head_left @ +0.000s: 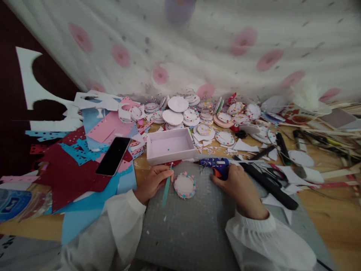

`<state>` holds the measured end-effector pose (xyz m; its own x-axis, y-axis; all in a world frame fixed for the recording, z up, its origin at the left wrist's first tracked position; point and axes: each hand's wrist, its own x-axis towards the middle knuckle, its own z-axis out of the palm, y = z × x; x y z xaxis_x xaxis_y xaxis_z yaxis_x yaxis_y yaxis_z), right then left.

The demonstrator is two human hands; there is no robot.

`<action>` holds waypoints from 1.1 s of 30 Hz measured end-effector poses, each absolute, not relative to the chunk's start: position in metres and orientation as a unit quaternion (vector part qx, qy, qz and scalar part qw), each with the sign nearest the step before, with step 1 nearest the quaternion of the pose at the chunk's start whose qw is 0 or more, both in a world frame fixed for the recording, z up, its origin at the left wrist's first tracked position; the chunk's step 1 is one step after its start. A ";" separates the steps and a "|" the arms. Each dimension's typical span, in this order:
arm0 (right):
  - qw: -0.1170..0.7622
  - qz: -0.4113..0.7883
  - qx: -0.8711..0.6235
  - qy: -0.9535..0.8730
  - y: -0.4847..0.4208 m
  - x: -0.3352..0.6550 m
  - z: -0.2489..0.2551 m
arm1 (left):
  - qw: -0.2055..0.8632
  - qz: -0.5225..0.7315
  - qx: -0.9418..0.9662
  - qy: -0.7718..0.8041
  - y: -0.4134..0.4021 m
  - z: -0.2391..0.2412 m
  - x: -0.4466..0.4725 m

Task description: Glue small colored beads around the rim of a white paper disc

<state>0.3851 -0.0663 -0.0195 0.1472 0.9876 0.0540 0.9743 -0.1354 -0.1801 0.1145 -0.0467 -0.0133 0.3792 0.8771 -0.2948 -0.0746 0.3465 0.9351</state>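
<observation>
My left hand [155, 182] is closed, thumb and fingers pinching a slim teal strip [166, 191] that tapers towards its upper end. Whether it is paper or a tool I cannot make out. My right hand [239, 188] is wrapped round a blue hot glue gun [216, 163] with an orange trigger, its nozzle pointing left. Between the hands, a small round white disc [184, 185] rimmed with pink, red and blue bits lies flat on the grey cutting mat [194, 229]. Neither hand touches the disc. Just beyond stands a shallow white box [170, 146] with a tiny blue bit inside.
Piles of decorated white discs [191, 114] line the back by the curtain. On the left, a phone [113, 156] rests on coloured sheets, near a plastic bottle [19, 203]. A long black-handled tool [270, 186], scissors [275, 174] and paper scraps lie to the right.
</observation>
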 end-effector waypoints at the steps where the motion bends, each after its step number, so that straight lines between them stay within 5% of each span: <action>1: 0.094 0.054 -0.761 -0.639 -0.066 0.384 -0.017 | 0.693 0.343 0.460 0.437 -0.046 -0.013 0.114; 13: 0.506 0.141 -0.627 -0.576 -0.070 0.354 0.003 | 0.692 0.328 0.478 0.430 -0.046 -0.011 0.112; 33: 0.479 0.092 -0.613 -0.622 -0.078 0.346 -0.017 | 0.700 0.279 0.508 0.418 -0.049 0.000 0.115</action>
<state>0.3458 -0.0779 -0.0173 0.2096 0.8503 0.4828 0.6745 0.2317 -0.7010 0.1146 -0.0495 0.0001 0.4945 0.8153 -0.3013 0.0333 0.3287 0.9439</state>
